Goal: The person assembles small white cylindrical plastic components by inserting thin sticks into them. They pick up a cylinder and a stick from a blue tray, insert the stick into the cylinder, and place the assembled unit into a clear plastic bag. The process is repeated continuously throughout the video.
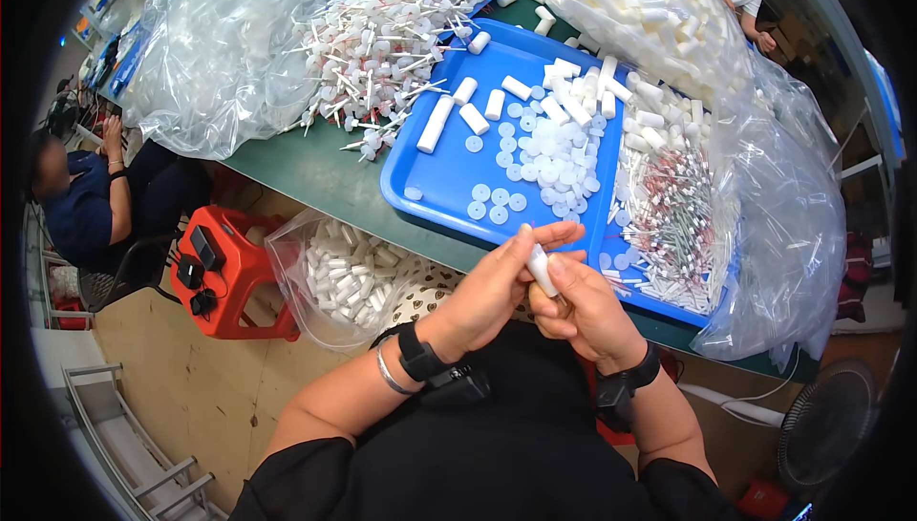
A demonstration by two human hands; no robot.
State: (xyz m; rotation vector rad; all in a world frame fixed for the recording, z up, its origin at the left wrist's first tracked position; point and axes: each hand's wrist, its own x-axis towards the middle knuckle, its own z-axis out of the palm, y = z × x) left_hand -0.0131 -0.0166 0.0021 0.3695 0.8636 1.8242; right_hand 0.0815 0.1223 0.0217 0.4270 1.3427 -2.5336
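Between my hands, over the near edge of the blue tray (420, 182), is a small white cylinder (541, 271), held tilted. My right hand (600, 313) has its thumb and bent fingers closed round it. The thumb and fingers of my left hand (499, 284) pinch its upper end, partly hiding it. In the tray, translucent round discs (554, 163) lie in a loose heap, some scattered singly. Similar white cylinders (474, 119) lie farther back. At the tray's right side are thin sticks with red and white parts (676, 201).
A big heap of white sticks with discs (401, 24) covers the back left, beside a clear plastic bag (229, 53). Another bag of white cylinders (650, 5) stands back right. An open bag (344, 273) hangs below the table edge near a red stool (229, 268). Other people sit nearby.
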